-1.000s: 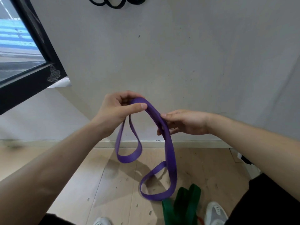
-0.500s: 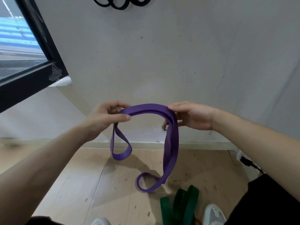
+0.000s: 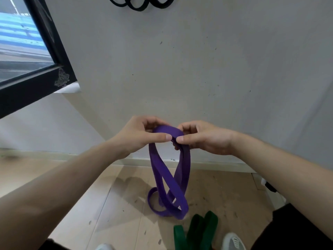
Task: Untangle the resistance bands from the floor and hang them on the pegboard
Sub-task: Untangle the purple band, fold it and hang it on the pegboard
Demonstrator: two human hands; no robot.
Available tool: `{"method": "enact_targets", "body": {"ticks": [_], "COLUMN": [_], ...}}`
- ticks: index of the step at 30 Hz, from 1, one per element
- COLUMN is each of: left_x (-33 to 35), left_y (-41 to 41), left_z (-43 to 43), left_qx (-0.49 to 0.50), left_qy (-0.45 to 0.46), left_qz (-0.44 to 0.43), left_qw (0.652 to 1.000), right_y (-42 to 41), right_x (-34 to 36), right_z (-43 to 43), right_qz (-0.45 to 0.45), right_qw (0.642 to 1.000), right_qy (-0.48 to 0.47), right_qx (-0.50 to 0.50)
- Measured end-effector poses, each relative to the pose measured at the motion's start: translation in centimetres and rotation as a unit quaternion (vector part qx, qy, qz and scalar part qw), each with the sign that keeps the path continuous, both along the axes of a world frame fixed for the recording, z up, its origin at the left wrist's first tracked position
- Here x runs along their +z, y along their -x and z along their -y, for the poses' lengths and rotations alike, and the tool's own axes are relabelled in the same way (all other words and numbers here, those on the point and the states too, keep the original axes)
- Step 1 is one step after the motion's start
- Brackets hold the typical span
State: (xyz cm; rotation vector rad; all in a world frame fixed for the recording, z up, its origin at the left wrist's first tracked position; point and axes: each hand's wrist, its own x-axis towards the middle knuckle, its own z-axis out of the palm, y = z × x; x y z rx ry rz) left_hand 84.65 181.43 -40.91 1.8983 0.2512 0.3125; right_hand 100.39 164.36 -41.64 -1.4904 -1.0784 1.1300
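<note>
We get soft, even daylight, brightest through the window (image 3: pixel 19 38) at left, no glare. The wall (image 3: pixel 198 69) reads flat grey. Faint, soft shadows of the purple band (image 3: pixel 169 177) fall on the floor (image 3: pixel 225 195). Wide-angle distortion: the window slants, left forearm (image 3: pixel 54 186) and right forearm (image 3: pixel 288 168) balloon at the edges. The band's lower loops look slightly smeared.

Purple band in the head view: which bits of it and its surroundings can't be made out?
Purple band: head view, top covered by the left hand and right hand; low loops knotted or merely crossed, cannot tell.
Black bands: head view, cut off by the top edge; their hanger is unseen.
Green band: head view, cut off by the bottom edge.
</note>
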Motion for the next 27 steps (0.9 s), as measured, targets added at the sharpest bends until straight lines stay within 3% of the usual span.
{"method": "enact_targets", "body": {"ticks": [7, 12, 19, 27], "left_x": [1.9, 2.1, 0.8, -0.1], "left_y": [0.3, 1.2, 1.9, 1.4], "left_z": [-0.1, -2.5, -4.2, -2.6], "left_qx": [-0.002, 0.054, 0.087, -0.01], "left_qy": [0.01, 0.039, 0.06, 0.017], "left_qz": [0.064, 0.094, 0.043, -0.036], "left_qw": [0.998, 0.993, 0.993, 0.999], "right_y": [-0.7, -1.2, -1.7, -1.6], "right_x": [-1.0, -1.7, 0.5, 3.1], "right_z": [0.5, 0.9, 1.0, 1.2], "right_qz": [0.001, 0.069, 0.118, 0.164], "right_qw": [0.998, 0.995, 0.992, 0.98], "right_qy": [0.037, 0.061, 0.027, -0.065], "right_qx": [0.049, 0.041, -0.032, -0.091]}}
